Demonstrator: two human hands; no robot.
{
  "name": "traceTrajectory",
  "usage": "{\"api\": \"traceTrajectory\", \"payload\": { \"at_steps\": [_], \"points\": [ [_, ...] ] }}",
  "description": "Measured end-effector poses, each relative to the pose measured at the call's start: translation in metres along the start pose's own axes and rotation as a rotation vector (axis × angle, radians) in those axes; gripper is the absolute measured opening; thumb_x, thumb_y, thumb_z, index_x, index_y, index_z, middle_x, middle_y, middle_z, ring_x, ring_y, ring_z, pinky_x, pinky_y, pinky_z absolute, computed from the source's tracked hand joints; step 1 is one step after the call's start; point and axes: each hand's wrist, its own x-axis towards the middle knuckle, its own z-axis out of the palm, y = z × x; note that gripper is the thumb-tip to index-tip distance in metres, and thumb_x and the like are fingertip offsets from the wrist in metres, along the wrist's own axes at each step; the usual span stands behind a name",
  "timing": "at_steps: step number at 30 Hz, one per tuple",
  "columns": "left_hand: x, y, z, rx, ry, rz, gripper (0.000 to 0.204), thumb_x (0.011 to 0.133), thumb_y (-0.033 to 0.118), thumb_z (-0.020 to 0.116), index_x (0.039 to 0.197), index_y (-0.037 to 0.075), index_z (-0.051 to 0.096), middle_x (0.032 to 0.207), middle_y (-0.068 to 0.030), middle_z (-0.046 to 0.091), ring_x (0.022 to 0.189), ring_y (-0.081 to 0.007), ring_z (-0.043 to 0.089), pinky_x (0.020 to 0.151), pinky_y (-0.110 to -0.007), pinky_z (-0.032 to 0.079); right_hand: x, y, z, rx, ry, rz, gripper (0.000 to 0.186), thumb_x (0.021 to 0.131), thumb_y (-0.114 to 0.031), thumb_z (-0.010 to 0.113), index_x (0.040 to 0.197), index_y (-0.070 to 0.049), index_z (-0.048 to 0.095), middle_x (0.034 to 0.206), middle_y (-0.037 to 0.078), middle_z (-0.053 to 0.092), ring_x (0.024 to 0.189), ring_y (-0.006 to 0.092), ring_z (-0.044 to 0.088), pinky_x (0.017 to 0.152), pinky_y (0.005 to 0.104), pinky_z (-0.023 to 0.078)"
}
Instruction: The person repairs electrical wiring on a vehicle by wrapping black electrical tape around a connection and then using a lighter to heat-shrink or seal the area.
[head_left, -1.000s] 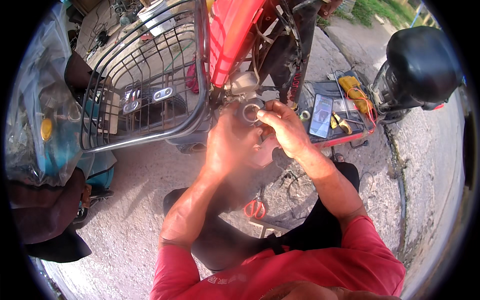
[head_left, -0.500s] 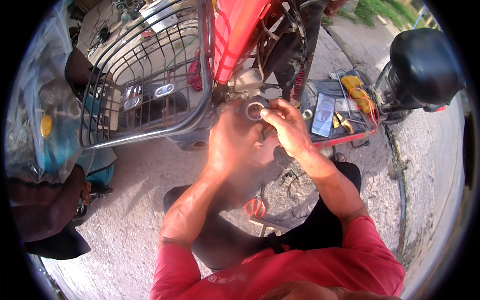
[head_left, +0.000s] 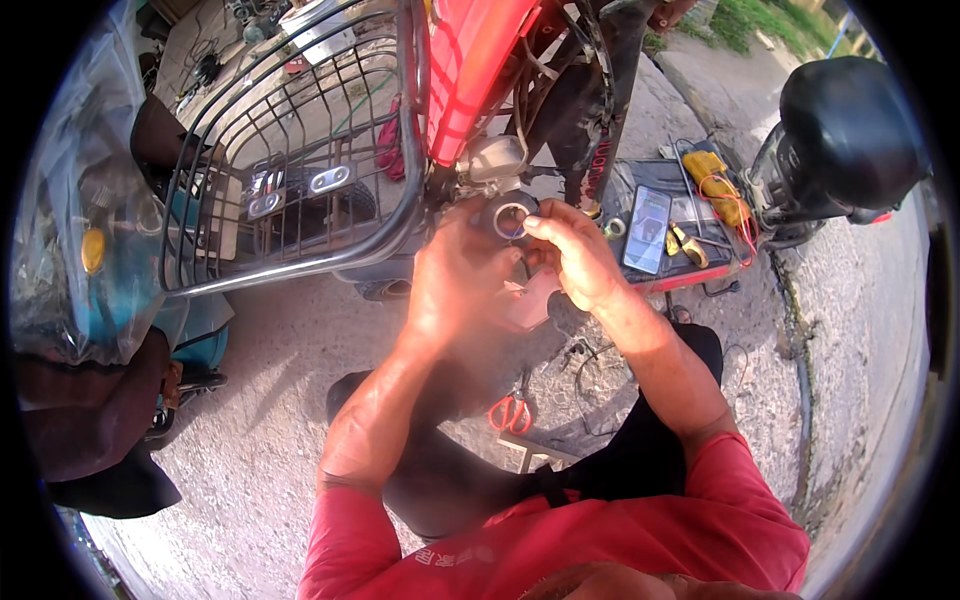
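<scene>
A roll of black tape with a pale inner ring is up between my hands, just below the vehicle's metal parts. My right hand grips its right side, thumb at the ring and index finger curled over the far edge. Close against its left side is my left hand, fingers bent inward; haze blurs them, and what they pinch is hidden. Under the hands a pinkish flat piece shows. Orange-handled scissors lie on the ground between my legs.
A wire basket stands at the left, beside a red body panel. To the right, a dark tray bears a phone, a yellow meter with leads and yellow-handled pliers. A black rounded seat is farther right.
My left hand has shifted slightly left and down, and more of the pinkish piece shows. The tape roll has tilted a little; my right hand keeps its hold.
</scene>
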Motion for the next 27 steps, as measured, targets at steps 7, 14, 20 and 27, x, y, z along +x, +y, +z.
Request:
{"api": "traceTrajectory", "payload": {
  "at_steps": [7,14,20,27],
  "points": [
    [0.000,0.000,0.000,0.086,-0.008,0.029,0.068,0.086,0.011,0.081,0.146,-0.002,0.051,0.095,-0.0125,0.074,0.087,-0.0168,0.074,0.076,-0.031,0.058,0.001,-0.003,-0.005,0.011,-0.010,0.031,0.026,0.097,-0.025,0.070,0.109,-0.003,0.067,0.108,0.007,0.071,0.091,0.0166,0.068,0.077,0.0292,0.048],
    [0.001,0.000,-0.004,0.211,0.028,0.032,0.065,0.085,0.016,0.082,0.142,-0.003,0.057,0.088,-0.0115,0.075,0.086,-0.0175,0.074,0.079,-0.032,0.058,0.000,-0.008,0.000,-0.113,0.048,0.009,0.029,0.095,-0.025,0.072,0.111,-0.001,0.068,0.104,0.007,0.071,0.088,0.0158,0.068,0.076,0.0289,0.049],
    [0.000,0.002,-0.005,0.206,0.016,0.039,0.067,0.087,0.018,0.081,0.143,-0.006,0.055,0.090,-0.0124,0.076,0.086,-0.0181,0.075,0.079,-0.032,0.058,-0.002,-0.006,0.004,-0.192,0.108,-0.055,0.023,0.096,-0.022,0.072,0.108,-0.004,0.066,0.096,0.002,0.069,0.077,0.0088,0.061,0.068,0.0245,0.049],
    [-0.002,0.000,-0.007,0.150,-0.024,0.041,0.067,0.091,0.017,0.076,0.146,-0.010,0.049,0.093,-0.0142,0.076,0.086,-0.0202,0.076,0.078,-0.032,0.058,-0.003,-0.008,0.011,-0.248,0.139,-0.084,0.037,0.092,-0.025,0.076,0.109,0.005,0.065,0.092,0.006,0.067,0.081,0.0118,0.061,0.072,0.0287,0.048]
  ]
}}
